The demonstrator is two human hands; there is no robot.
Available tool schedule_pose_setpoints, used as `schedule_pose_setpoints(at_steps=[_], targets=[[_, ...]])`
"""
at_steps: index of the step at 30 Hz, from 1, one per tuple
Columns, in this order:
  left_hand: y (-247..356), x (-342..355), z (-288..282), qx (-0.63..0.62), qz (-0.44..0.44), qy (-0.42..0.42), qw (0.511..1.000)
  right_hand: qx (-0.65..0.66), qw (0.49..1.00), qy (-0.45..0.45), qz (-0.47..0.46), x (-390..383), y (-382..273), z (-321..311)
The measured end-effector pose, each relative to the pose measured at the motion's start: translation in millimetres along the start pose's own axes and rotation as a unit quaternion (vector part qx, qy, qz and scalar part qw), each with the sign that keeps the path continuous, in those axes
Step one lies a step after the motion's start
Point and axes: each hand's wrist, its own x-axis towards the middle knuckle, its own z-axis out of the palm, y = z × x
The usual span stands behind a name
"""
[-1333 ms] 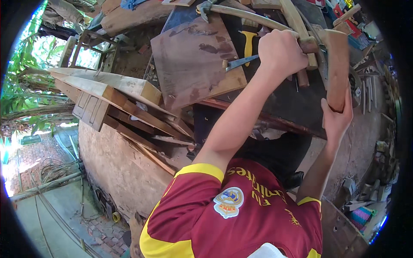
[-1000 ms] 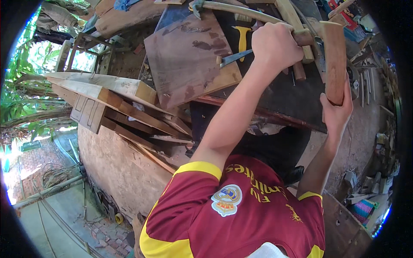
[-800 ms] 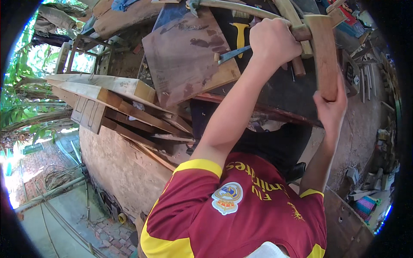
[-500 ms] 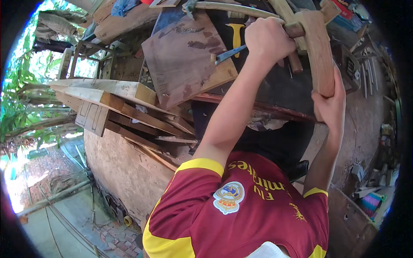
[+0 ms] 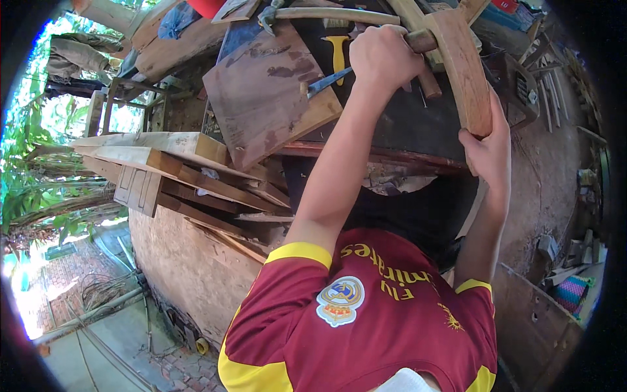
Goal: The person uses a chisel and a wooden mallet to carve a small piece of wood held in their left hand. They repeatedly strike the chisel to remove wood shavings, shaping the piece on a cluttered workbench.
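My left hand (image 5: 386, 59) is closed round a stout, round wooden handle (image 5: 421, 41). That handle's far end meets the side of a long, slightly curved wooden block (image 5: 462, 75); whether the two are joined I cannot tell. The block's lower end sits in my right hand (image 5: 488, 140), thumb on the near side and fingers behind, mostly hidden. Just left of my left wrist, a blue metal blade (image 5: 330, 80) lies across the bench, partly covered by the hand. A yellow-handled brush (image 5: 337, 55) rests beyond it.
A brown-stained board (image 5: 264, 91) lies on the dark bench, with a hammer (image 5: 268, 19) past its far edge. Stacked timber (image 5: 189, 147) juts out at the left. A wooden stick (image 5: 428, 83) lies below the block. At the right stands a dark box (image 5: 519, 88).
The view has shifted slightly, so the bench things appear farther left. Both hands keep the same grips, and the block stays in nearly the same position between them.
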Motion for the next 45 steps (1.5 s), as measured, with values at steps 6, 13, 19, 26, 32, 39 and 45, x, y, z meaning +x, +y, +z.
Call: schedule_pose_setpoints(at_steps=[6, 13, 19, 26, 32, 39, 45], targets=[[-3, 2, 1, -0.01, 0.016, 0.035, 0.999, 0.006, 0.998, 0.056, -0.006, -6, -15, 20], [-5, 0, 6, -0.029, 0.029, 0.04, 0.998, -0.044, 0.998, 0.039, -0.005, 5, 8, 16], [-7, 0, 9, -0.041, 0.009, 0.013, 0.999, -0.063, 0.998, -0.009, -0.016, 16, -18, 7], [-6, 6, 5, -0.081, 0.007, 0.06, 0.995, 0.165, 0.933, 0.275, 0.164, 24, -1, 16], [-11, 6, -2, -0.102, -0.007, 0.02, 0.995, -0.039, 0.994, 0.077, 0.069, 23, 1, 12], [-11, 5, -7, -0.158, -0.016, 0.005, 0.987, 0.077, 0.962, 0.24, 0.102, 26, 16, 9], [-15, 3, 2, -0.177, 0.006, 0.023, 0.984, -0.103, 0.991, 0.071, 0.051, 22, 14, -11]])
